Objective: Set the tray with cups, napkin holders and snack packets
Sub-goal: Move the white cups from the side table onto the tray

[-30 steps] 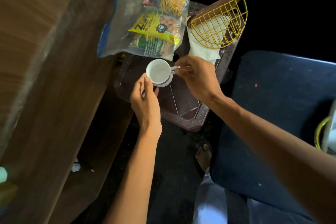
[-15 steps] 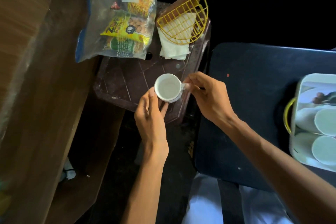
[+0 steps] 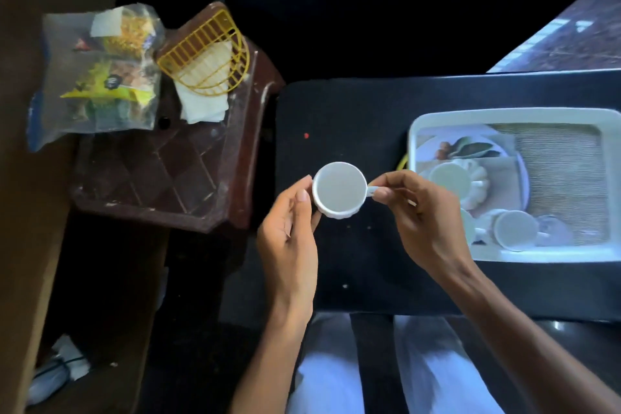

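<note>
I hold a small white cup (image 3: 339, 190) above the dark table (image 3: 353, 118). My right hand (image 3: 416, 215) pinches its handle, and my left hand (image 3: 289, 228) steadies its left side with the fingertips. To the right lies a white tray (image 3: 571, 116) with a printed picture, holding several white cups (image 3: 448, 180) (image 3: 515, 230). On the brown stool (image 3: 161, 185) at the left lie a yellow wire napkin holder (image 3: 208, 57) with white napkins (image 3: 201, 107) and a clear bag of snack packets (image 3: 100, 74).
A brown wooden surface (image 3: 30, 245) runs down the left edge. My legs in light trousers (image 3: 329, 373) show below the table's near edge. A yellow piece (image 3: 402, 163) peeks out beside the tray's left rim.
Both hands have carried the cup from over the brown stool rightward to above the dark table. The view has swung right, bringing the white tray into sight.
</note>
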Available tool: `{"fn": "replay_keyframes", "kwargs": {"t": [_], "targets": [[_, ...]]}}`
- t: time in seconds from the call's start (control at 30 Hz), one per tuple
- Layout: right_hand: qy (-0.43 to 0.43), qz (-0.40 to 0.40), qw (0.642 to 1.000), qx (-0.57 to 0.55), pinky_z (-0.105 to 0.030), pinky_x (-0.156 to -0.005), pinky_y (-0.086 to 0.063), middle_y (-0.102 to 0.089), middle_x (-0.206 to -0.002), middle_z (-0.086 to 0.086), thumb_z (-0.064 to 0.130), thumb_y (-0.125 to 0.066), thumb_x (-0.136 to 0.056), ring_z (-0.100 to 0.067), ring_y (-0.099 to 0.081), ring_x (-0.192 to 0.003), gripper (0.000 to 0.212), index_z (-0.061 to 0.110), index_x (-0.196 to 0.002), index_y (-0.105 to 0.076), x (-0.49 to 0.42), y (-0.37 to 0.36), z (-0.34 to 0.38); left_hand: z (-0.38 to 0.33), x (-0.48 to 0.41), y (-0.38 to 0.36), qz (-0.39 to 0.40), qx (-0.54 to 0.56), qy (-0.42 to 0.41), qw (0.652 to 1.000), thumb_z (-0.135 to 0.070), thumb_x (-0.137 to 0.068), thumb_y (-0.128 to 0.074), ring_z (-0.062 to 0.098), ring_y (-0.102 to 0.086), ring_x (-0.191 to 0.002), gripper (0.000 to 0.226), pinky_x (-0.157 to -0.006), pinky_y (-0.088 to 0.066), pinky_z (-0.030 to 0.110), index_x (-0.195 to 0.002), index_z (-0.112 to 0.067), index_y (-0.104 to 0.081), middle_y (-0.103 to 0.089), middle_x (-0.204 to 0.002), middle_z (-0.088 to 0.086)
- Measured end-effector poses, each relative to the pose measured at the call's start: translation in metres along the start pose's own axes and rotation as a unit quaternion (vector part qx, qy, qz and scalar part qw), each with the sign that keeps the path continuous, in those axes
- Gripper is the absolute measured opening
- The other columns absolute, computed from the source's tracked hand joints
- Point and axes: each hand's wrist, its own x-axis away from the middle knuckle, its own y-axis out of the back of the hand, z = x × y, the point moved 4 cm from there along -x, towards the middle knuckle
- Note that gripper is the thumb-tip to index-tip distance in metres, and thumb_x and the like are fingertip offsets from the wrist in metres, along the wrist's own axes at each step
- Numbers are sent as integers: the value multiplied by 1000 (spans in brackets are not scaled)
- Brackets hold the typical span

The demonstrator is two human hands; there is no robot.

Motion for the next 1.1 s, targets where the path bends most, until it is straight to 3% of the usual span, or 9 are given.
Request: {"fn": "replay_keyframes", "kwargs": {"t": [0.17,0.3,0.4,0.5,0.63,0.73,0.9,1.0,1.1], "targets": [[-5,-32,999,-5,-6,-62,-45,-72,-84,20,13,-69,-92,6,-67,-78,12,25,-93,-72,9,67,-24,8,29,-66,39,9,6,999,-16,-107,-48,2,-72,-108,28,-96,-58,28,-118,-6,-72,-79,-110,-8],[0,-47,999,11,-4,-65,-46,-71,-89,20,14,-71,-91,13,-66,-83,11,19,-99,-75,9,117,-46,15,42,-115,56,-10,-7,998,-25,-105,-52,9,-72,-109,28,-97,-58,39,-115,-13,-75,-79,-110,-3],[-10,-73,996,45,-1,-64,-42,-69,-85,23,11,-72,-90,17,-62,-75,11,17,-97,-76,4,153,-66,21,51,-149,90,-12,7,996,-29,-102,-51,14,-73,-106,26,-98,-57,47,-105,-23,-77,-79,-105,-4],[-36,-98,994,43,-6,-62,-42,-72,-83,15,10,-71,-90,8,-62,-69,11,18,-96,-76,-3,182,-87,31,57,-178,115,-17,36,993,-21,-106,-51,13,-73,-101,27,-97,-58,50,-102,-22,-78,-79,-102,-7],[-49,-89,994,47,-11,-65,-46,-75,-87,4,9,-71,-90,1,-63,-70,10,13,-97,-76,-13,205,-114,42,57,-201,107,-28,65,992,-20,-106,-52,7,-73,-102,26,-96,-60,42,-105,-14,-77,-79,-103,-6],[-49,-87,993,61,-6,-62,-43,-74,-86,5,7,-70,-90,8,-62,-69,10,13,-95,-75,-19,212,-133,47,52,-206,81,-20,79,993,-20,-106,-51,10,-72,-108,25,-95,-60,36,-108,-12,-75,-77,-111,1],[-43,-71,993,86,-6,-63,-46,-73,-85,6,10,-71,-90,-1,-65,-77,9,14,-96,-75,-27,212,-161,51,44,-200,49,-12,72,996,-19,-107,-50,5,-74,-100,27,-90,-61,29,-107,-8,-74,-77,-106,2],[-45,-70,992,93,-18,-65,-52,-75,-84,4,13,-72,-89,-4,-67,-73,8,14,-96,-76,-27,211,-174,53,43,-194,40,-12,66,997,-21,-107,-49,6,-74,-103,26,-88,-61,27,-106,-12,-74,-77,-106,0],[-49,-66,992,97,-5,-65,-45,-74,-85,7,13,-72,-88,10,-65,-75,8,15,-95,-76,-28,209,-181,55,44,-189,34,-13,66,997,-21,-107,-49,9,-74,-105,26,-88,-61,28,-101,-17,-74,-77,-104,-2]]}}
